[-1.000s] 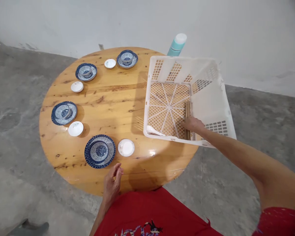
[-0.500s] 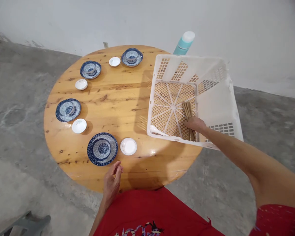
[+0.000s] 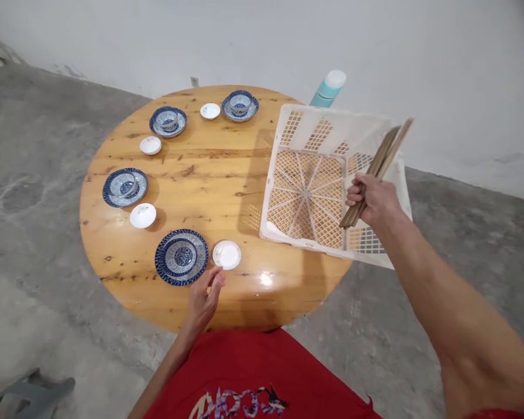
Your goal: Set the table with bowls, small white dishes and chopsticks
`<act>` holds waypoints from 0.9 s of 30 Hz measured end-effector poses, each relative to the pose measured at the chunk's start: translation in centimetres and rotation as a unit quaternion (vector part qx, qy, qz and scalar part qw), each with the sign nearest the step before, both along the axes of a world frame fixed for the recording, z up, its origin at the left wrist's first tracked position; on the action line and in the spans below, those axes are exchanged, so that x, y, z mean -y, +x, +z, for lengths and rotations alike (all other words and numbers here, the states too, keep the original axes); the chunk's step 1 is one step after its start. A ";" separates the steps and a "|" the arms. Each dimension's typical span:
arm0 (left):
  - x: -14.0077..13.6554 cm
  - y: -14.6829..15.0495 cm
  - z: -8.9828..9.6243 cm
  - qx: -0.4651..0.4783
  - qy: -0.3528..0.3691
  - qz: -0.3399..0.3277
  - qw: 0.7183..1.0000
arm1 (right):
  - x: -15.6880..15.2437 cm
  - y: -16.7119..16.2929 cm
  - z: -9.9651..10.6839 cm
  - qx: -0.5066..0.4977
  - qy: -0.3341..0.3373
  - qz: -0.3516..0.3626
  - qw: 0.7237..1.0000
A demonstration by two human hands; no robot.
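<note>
My right hand (image 3: 375, 198) is closed around a bundle of brown chopsticks (image 3: 386, 152), held tilted above the white plastic basket (image 3: 303, 244). Over the table's near edge, my left hand (image 3: 206, 297) holds nothing, its fingers loosely bent and apart. Just beyond its fingertips are a blue-patterned plate (image 3: 160, 256) with a matching bowl (image 3: 184, 256) on it and a small white dish (image 3: 227, 255). Inside the basket, a white piece (image 3: 276, 230) lies in the near left corner; its kind is unclear.
Around the round wooden table (image 3: 201, 174) stand more blue plates with bowls (image 3: 125, 187), each beside a small white dish (image 3: 142, 215). A turquoise bottle with a white cap (image 3: 327, 88) stands behind the basket. A grey stool (image 3: 30, 396) is on the floor at lower left.
My right hand has lifted the chopsticks up from the basket's bottom, and they now point up to the right. My left hand has moved slightly forward, towards the near white dish.
</note>
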State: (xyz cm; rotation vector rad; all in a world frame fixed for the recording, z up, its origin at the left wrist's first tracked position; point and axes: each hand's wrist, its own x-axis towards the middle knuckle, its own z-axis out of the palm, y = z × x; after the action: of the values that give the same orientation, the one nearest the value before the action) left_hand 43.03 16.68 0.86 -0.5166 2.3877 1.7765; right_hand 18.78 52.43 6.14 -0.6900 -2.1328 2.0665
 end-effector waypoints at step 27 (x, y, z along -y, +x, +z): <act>-6.1 -7.7 5.2 0.089 0.680 0.174 0.707 | 23.8 15.2 6.0 -0.312 -0.044 0.065 0.947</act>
State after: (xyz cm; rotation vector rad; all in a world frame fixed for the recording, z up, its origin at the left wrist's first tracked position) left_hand 35.37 22.82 6.05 -0.7836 0.3602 2.7557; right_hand 33.97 28.58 12.10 0.1137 -1.7597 2.0744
